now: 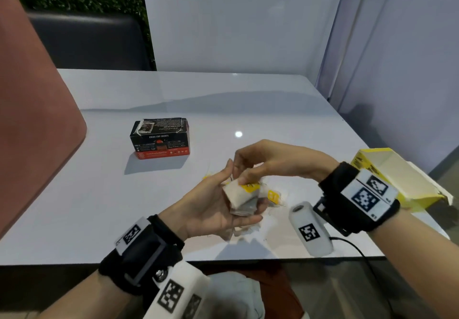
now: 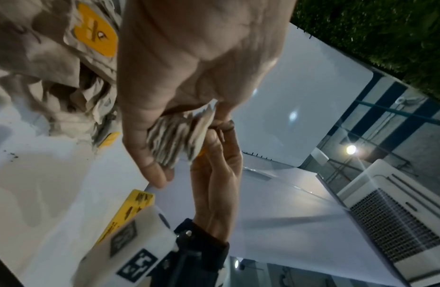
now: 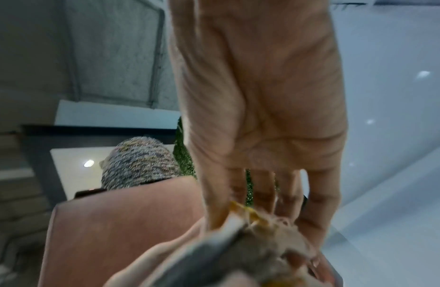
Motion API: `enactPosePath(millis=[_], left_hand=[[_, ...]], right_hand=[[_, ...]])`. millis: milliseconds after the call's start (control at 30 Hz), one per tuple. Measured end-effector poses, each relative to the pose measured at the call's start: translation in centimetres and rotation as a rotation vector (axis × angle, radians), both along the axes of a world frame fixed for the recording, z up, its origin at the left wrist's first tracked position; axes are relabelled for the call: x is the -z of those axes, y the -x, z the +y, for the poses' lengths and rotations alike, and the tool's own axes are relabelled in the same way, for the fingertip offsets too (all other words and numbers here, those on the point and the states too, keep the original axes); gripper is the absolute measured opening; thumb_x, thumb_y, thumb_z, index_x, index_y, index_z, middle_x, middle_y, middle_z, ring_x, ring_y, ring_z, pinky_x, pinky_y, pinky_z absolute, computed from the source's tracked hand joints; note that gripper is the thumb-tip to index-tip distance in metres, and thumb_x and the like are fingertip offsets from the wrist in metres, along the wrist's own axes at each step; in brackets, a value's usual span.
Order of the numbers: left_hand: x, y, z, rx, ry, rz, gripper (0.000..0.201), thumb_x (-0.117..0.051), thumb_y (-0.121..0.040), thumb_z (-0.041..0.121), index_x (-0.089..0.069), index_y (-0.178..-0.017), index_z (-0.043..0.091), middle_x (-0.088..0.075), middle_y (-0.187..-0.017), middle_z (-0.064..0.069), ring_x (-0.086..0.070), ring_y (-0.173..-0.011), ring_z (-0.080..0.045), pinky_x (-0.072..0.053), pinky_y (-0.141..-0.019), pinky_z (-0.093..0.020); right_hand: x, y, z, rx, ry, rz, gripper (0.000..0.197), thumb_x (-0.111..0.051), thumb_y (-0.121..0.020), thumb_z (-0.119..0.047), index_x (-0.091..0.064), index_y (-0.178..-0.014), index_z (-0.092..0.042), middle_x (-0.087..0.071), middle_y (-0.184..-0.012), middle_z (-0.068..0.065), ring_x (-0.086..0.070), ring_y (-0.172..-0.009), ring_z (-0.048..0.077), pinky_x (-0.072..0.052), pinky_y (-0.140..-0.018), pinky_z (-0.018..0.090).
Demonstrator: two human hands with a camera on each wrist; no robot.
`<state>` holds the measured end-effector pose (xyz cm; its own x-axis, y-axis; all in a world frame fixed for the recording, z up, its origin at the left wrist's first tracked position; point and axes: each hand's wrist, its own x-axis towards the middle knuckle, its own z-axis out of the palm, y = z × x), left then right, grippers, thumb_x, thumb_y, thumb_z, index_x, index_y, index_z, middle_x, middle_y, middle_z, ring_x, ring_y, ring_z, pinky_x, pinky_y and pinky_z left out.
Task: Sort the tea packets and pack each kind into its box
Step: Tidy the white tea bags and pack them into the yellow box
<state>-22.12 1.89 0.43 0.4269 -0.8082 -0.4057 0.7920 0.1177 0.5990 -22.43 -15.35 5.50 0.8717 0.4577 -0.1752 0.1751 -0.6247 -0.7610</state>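
My left hand (image 1: 242,194) grips a stack of pale tea bags (image 1: 239,198) just above the white table (image 1: 248,110). From above, my right hand (image 1: 242,169) pinches the top of that stack, where a yellow tag (image 1: 249,187) shows. In the left wrist view the tea bag stack (image 2: 174,139) sits between the left hand's (image 2: 187,143) thumb and fingers, with the right hand (image 2: 214,174) at its edge. The right wrist view shows the right hand (image 3: 251,215) on the blurred stack (image 3: 251,252). Several loose yellow-tagged tea bags (image 1: 273,197) lie under the hands. The black-and-red box (image 1: 160,138) is shut; the yellow box (image 1: 397,179) is open.
A pink chair back (image 1: 32,120) stands against the table's left side. The yellow box sits at the table's right edge, behind my right wrist. The loose pile (image 2: 54,68) spreads near the front edge. A white wall panel (image 1: 236,20) rises behind the table.
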Motion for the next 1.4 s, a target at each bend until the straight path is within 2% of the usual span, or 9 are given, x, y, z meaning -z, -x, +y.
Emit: enactPosePath(millis=[100, 233, 500, 733, 900, 1067, 1167, 1267, 1400], left_hand=[[0.1, -0.3, 0.8, -0.098, 0.064, 0.008, 0.042, -0.050, -0.084, 0.036, -0.071, -0.099, 0.003, -0.065, -0.099, -0.019, -0.067, -0.081, -0.027, -0.059, -0.068, -0.037], [0.6, -0.5, 2.0, -0.122, 0.075, -0.055, 0.043, -0.049, -0.084, 0.033, -0.066, -0.106, 0.000, -0.065, -0.094, -0.020, -0.066, -0.073, -0.023, -0.059, -0.065, -0.032], [1.8, 0.6, 1.5, -0.047, 0.054, -0.218, 0.045, -0.049, -0.085, 0.040, -0.060, -0.111, 0.004, -0.063, -0.086, -0.015, -0.062, -0.073, -0.019, -0.057, -0.066, -0.032], [2.3, 0.6, 1.6, 0.001, 0.079, -0.248, 0.046, -0.055, -0.079, 0.040, -0.064, -0.112, 0.008, -0.059, -0.093, -0.015, -0.061, -0.079, -0.019, -0.055, -0.068, -0.033], [2.1, 0.9, 1.5, -0.053, 0.070, -0.245, 0.043, -0.046, -0.088, 0.037, -0.057, -0.117, 0.007, -0.062, -0.095, -0.012, -0.061, -0.078, -0.018, -0.058, -0.069, -0.034], [1.7, 0.8, 1.4, -0.020, 0.048, -0.204, 0.062, -0.032, -0.085, 0.057, -0.055, -0.127, 0.016, -0.063, -0.108, -0.011, -0.060, -0.089, -0.023, -0.058, -0.070, -0.036], [1.6, 1.0, 1.1, -0.103, 0.012, -0.269, 0.036, -0.039, -0.095, 0.036, -0.063, -0.108, 0.014, -0.067, -0.099, -0.010, -0.066, -0.081, -0.022, -0.059, -0.067, -0.037], [1.8, 1.1, 0.9, -0.217, 0.017, -0.238, 0.030, -0.038, -0.097, 0.022, -0.065, -0.101, 0.011, -0.070, -0.100, -0.011, -0.069, -0.085, -0.019, -0.057, -0.076, -0.037], [2.1, 0.8, 0.7, -0.294, -0.005, -0.205, 0.030, -0.036, -0.097, 0.011, -0.064, -0.103, 0.005, -0.070, -0.102, -0.015, -0.069, -0.084, -0.021, -0.056, -0.078, -0.033]], right_hand=[[0.3, -0.5, 0.2, 0.102, 0.006, -0.076, 0.020, -0.060, -0.089, -0.028, -0.062, -0.102, -0.013, -0.066, -0.097, -0.002, -0.060, -0.088, 0.011, -0.051, -0.082, 0.031], [1.1, 0.4, -0.5, 0.240, -0.209, 0.040, 0.023, -0.047, -0.097, -0.026, -0.060, -0.107, -0.010, -0.065, -0.100, 0.003, -0.062, -0.089, 0.015, -0.053, -0.082, 0.036], [2.8, 1.9, -0.8, 0.312, -0.366, 0.086, 0.016, -0.066, -0.084, -0.010, -0.066, -0.100, -0.008, -0.066, -0.086, 0.008, -0.058, -0.078, 0.018, -0.049, -0.066, 0.023], [2.0, 2.1, -0.4, 0.368, -0.457, 0.033, 0.022, -0.063, -0.086, -0.009, -0.061, -0.107, -0.012, -0.062, -0.085, 0.003, -0.061, -0.076, 0.014, -0.051, -0.068, 0.024], [2.3, 2.6, 0.4, 0.262, -0.301, 0.031, 0.062, -0.078, -0.070, -0.007, -0.051, -0.121, -0.028, -0.062, -0.103, 0.009, -0.065, -0.087, 0.019, -0.054, -0.082, 0.029], [2.1, 2.4, 0.3, 0.202, -0.198, -0.014, 0.062, -0.083, -0.063, -0.017, -0.052, -0.113, -0.037, -0.057, -0.103, 0.001, -0.063, -0.089, 0.026, -0.054, -0.083, 0.039], [2.0, 2.2, 0.6, 0.185, 0.029, -0.162, 0.060, -0.082, -0.065, -0.023, -0.049, -0.115, -0.031, -0.055, -0.104, -0.003, -0.057, -0.088, 0.012, -0.051, -0.079, 0.025], [2.6, 2.5, 1.2, 0.343, 0.242, -0.358, 0.057, -0.075, -0.072, -0.039, -0.043, -0.116, -0.023, -0.048, -0.101, -0.002, -0.053, -0.086, 0.014, -0.047, -0.076, 0.029], [3.5, 3.7, 2.3, 0.534, 0.007, -0.194, 0.050, -0.074, -0.075, -0.036, -0.042, -0.110, -0.018, -0.061, -0.082, 0.004, -0.058, -0.065, 0.014, -0.047, -0.060, 0.024]])
